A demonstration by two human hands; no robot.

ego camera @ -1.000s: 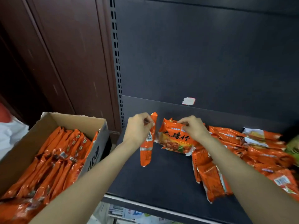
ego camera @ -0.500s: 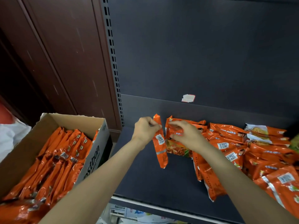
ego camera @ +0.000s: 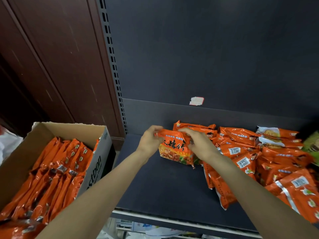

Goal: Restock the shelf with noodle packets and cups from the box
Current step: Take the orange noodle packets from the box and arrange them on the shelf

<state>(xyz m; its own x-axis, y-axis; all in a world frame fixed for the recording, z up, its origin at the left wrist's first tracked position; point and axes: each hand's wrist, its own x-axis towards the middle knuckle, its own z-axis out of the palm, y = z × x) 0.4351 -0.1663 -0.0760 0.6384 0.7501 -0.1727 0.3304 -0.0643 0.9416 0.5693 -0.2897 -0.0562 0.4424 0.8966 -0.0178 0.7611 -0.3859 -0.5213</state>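
Note:
An orange noodle packet [ego camera: 174, 149] stands face-out at the back of the dark shelf [ego camera: 164, 183]. My left hand [ego camera: 149, 141] pinches its top left corner. My right hand [ego camera: 198, 144] grips its top right part, fingers curled over the edge. More orange packets [ego camera: 255, 152] lie piled to the right on the shelf, several with barcodes up. The cardboard box [ego camera: 96, 152] at lower left holds several rows of orange packets [ego camera: 51, 169] standing on edge.
A slotted metal upright [ego camera: 114, 69] and a dark red wooden panel [ego camera: 51, 57] rise left of the shelf. A white label [ego camera: 196, 100] sticks to the back panel. Green packaging [ego camera: 312, 145] shows at the far right. White items [ego camera: 146, 228] lie below the shelf.
The packet my left hand held edge-on has been turned face-out and set against the packets at the back. My right hand has come onto its top right edge.

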